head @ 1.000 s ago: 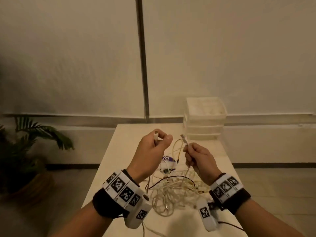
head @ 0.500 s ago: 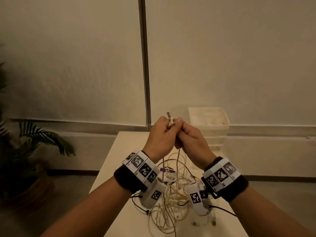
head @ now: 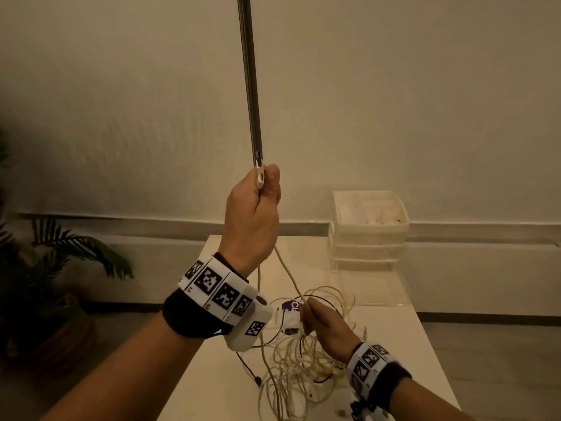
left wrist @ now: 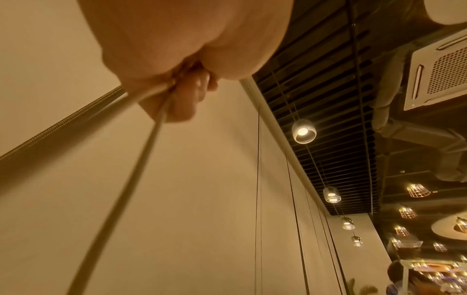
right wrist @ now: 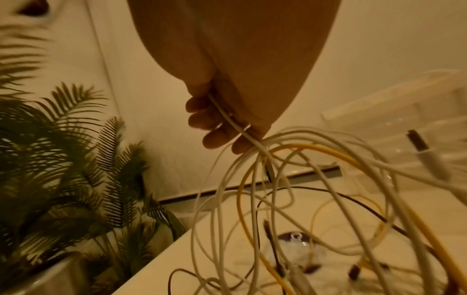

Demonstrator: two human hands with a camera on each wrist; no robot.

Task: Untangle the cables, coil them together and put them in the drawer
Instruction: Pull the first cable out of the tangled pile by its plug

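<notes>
Taking the drawer unit (head: 368, 229) at the far right of the table (head: 419, 338) as the landmark, start at the far left: a potted plant (head: 63, 259) stands on the floor well to the left of it, off the table.

Next comes the left hand (head: 253, 214), raised high and to the left of the drawer unit, above the level of its top. A second ago it was low over the table and half a second ago it met the right hand; now it has lifted well clear. It is clenched round the plug end (head: 260, 176) of a white cable (head: 287, 273), and the left wrist view shows fingers (left wrist: 187, 99) curled on the strands running down from the fist.

That cable stretches down to the right hand (head: 323, 325), which sits low in front of the drawer unit, just above the tangle (head: 300, 354). Its fingers (right wrist: 215, 119) curl round the white cable just where it enters the knot of white, yellow and dark loops.

The hands have parted vertically, so one length now appears drawn taut out of the heap. Untangling looks barely begun: most cables remain knotted on the table in front of the drawer unit, nothing is coiled, and no cable has gone into a drawer yet.
</notes>
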